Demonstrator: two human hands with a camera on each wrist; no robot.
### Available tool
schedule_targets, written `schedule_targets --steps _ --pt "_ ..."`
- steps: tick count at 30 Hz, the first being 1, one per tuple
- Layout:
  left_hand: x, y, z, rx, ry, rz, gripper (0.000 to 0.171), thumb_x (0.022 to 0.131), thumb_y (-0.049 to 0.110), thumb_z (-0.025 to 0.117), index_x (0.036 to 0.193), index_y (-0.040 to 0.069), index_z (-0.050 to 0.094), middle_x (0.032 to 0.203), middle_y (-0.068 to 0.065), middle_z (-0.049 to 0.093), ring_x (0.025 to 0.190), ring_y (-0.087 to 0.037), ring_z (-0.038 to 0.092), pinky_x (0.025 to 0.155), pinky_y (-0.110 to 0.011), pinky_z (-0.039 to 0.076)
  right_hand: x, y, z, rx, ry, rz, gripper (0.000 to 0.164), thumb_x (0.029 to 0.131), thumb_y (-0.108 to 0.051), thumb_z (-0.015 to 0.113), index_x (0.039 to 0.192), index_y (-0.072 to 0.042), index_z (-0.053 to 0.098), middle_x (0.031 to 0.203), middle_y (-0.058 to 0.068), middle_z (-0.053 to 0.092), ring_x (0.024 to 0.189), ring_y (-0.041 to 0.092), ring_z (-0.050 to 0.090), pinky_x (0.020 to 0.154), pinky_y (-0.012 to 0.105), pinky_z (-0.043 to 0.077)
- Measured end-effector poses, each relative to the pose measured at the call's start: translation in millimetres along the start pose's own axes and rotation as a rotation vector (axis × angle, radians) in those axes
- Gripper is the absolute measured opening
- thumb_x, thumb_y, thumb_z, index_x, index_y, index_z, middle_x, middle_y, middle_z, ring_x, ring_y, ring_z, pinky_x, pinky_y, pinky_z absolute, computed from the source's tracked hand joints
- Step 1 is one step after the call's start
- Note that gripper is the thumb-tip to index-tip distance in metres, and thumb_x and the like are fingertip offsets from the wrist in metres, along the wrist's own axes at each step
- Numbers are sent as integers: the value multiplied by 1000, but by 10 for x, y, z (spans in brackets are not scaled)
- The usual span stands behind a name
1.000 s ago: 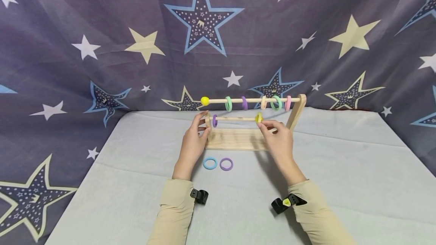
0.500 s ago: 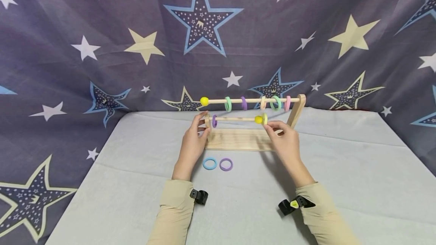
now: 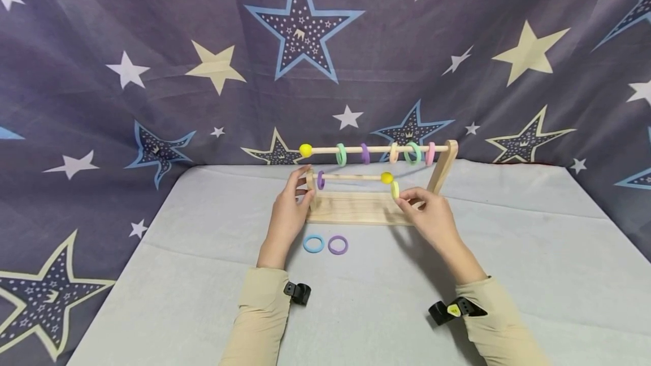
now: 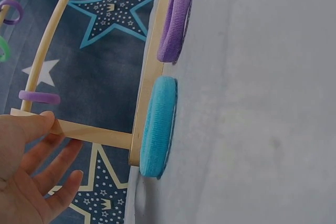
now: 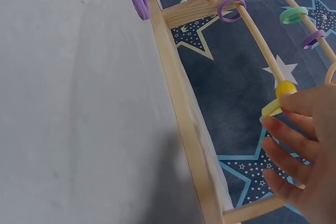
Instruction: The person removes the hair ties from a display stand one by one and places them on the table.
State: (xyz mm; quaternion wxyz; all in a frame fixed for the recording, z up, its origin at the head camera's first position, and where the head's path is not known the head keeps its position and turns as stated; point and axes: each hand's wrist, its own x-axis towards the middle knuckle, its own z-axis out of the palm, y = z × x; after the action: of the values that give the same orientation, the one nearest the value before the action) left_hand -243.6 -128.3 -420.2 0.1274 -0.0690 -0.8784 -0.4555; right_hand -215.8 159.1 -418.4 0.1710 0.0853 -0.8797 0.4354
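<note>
My hands are apart, each busy at the wooden stand [image 3: 356, 209] on the pale grey cloth [image 3: 168, 281]. With my left hand [image 3: 287, 210] I hold the stand's left post [image 4: 97, 132], thumb on the near side and fingers reaching behind it. My right hand [image 3: 429, 216] pinches the yellow ring [image 3: 395, 190] between thumb and forefinger, the other fingers spread loosely below. The ring is off the lower rod [image 3: 353, 177], just beyond and slightly below the yellow bead [image 3: 387, 177] that caps its free right end; whether the two touch I cannot tell. A purple ring [image 3: 321, 181] hangs on that same rod, close to the left post. Behind and higher, the upper rod [image 3: 325, 151] runs from the right post [image 3: 442, 168] to its own yellow end bead [image 3: 306, 151] at the left. Along it hang, from left to right, a green, a purple, a peach, a second green and a pink ring [image 3: 430, 154]. On the cloth before the base, a blue ring [image 4: 158, 127] and another purple ring [image 4: 175, 23] lie flat, side by side with a small gap. Behind everything hangs a dark, star-printed cloth [image 3: 168, 27].
</note>
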Motion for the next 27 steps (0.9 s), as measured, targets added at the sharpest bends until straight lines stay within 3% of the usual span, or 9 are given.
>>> schedule_targets --steps 15,21,27 --pt "5 1 -12 -4 4 -11 56 97 8 63 146 26 44 130 -14 62 107 -29 65 93 -44 52 -55 -5 45 18 -218 -40 5 89 -8 73 91 -4 72 88 5 72 76 18 64 67 30 53" --pt "3 5 -3 -7 1 -9 56 97 8 63 146 26 44 129 -13 63 107 -29 65 92 -43 52 -108 -17 81 1 -334 -21 5 89 -8 72 93 -9 72 89 3 70 75 16 63 66 29 52" --pt "5 -5 7 -2 6 -3 56 97 8 64 146 27 44 129 -13 63 107 -28 65 92 -43 52 -164 -20 141 -24 -400 -72 6 88 -8 73 91 -13 71 83 -3 68 78 14 63 69 31 51"
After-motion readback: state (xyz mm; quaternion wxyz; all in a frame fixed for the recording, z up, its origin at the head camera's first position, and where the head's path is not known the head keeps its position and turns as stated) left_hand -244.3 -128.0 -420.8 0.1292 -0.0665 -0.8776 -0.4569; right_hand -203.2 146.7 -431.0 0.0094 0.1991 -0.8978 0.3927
